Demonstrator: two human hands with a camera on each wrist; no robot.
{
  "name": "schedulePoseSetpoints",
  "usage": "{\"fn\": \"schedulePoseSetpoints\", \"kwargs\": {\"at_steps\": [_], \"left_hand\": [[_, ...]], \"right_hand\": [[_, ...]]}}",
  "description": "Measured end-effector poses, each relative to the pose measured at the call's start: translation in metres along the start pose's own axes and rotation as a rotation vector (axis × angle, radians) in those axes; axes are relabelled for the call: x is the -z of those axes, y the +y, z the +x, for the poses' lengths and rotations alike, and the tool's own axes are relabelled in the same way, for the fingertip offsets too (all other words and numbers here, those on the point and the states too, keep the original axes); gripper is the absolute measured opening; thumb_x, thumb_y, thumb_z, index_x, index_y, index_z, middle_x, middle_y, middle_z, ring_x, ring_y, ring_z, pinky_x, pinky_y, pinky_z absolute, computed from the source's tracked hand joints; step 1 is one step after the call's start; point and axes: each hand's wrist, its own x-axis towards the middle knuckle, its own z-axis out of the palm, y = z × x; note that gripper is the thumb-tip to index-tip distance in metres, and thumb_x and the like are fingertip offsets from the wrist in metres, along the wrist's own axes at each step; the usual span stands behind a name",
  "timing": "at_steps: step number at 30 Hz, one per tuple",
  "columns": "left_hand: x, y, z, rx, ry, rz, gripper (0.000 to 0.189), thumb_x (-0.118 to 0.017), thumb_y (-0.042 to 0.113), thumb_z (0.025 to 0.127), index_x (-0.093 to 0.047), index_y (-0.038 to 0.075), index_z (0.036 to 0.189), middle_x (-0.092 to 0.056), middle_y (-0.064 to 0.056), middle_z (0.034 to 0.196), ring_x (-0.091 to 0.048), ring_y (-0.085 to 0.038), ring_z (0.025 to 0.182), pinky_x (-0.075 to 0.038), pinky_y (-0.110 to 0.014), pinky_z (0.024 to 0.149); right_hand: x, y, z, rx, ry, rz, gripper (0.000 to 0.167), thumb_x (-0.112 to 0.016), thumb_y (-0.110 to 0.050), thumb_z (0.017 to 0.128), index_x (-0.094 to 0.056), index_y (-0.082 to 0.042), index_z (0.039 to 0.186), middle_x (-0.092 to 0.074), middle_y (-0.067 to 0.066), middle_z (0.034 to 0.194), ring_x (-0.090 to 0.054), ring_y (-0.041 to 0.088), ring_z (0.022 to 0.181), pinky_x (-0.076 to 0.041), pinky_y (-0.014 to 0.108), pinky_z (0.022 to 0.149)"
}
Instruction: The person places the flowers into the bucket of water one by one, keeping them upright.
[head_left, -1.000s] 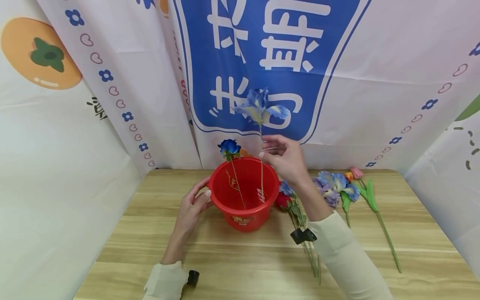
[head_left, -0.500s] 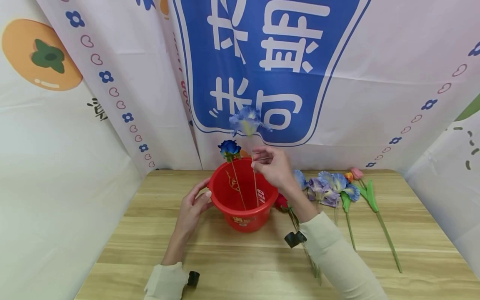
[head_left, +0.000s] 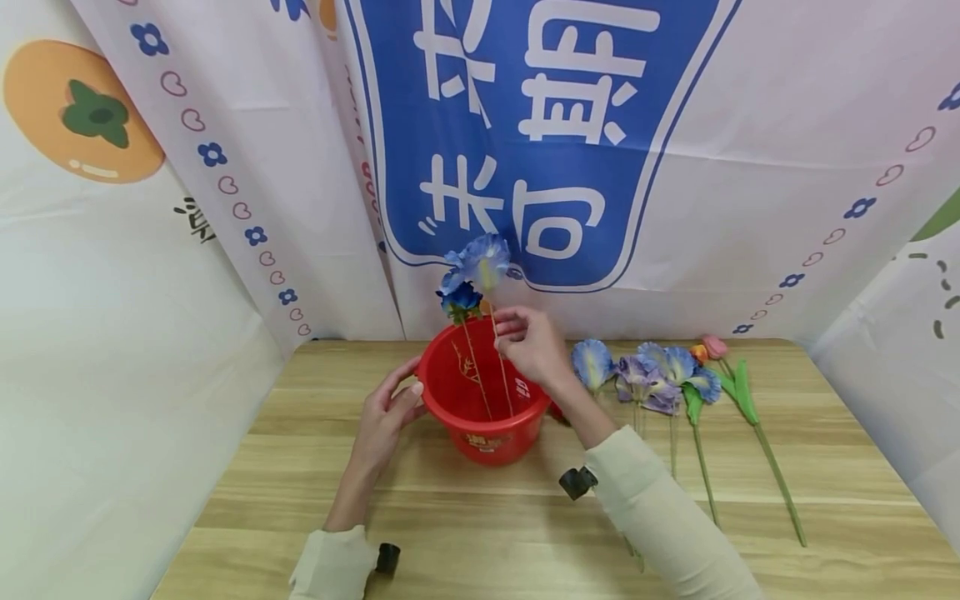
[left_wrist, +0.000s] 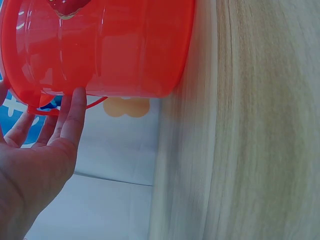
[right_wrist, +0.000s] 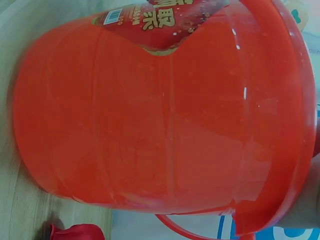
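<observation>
Holding the red bucket (head_left: 497,448) with the left hand (head_left: 385,412) and pinching the blue flower (head_left: 486,262), stem-down inside it, with the right hand (head_left: 531,343), seemingly mid-placement, next probably needing a gentle release.

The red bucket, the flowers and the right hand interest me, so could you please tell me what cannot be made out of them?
Stem ends of the light blue iris and dark blue rose: head view, hidden by the near rim of the red bucket.
Red flower: right wrist view, cut off by the bottom edge.
Grip of the right hand: right wrist view, hidden behind the bucket.
Label: head view, too small to read.
</observation>
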Motion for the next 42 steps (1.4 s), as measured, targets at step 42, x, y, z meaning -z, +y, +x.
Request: {"fn": "schedulePoseSetpoints", "kwargs": {"at_steps": [42], "left_hand": [[0.0,0.002,0.0,0.006,-0.004,0.024,0.051,-0.058,0.023,0.112,-0.048,0.01,0.16,-0.048,-0.013,0.163,-0.068,-0.014,0.13,-0.064,-0.028,0.096]], "right_hand": [[0.085,0.033,-0.054,-0.039,0.107,0.091,0.042,-0.076,-0.008,0.097,-0.068,-0.003,0.138,-0.07,0.02,0.128,-0.07,0.027,0.113,-0.064,0.019,0.083]]}}
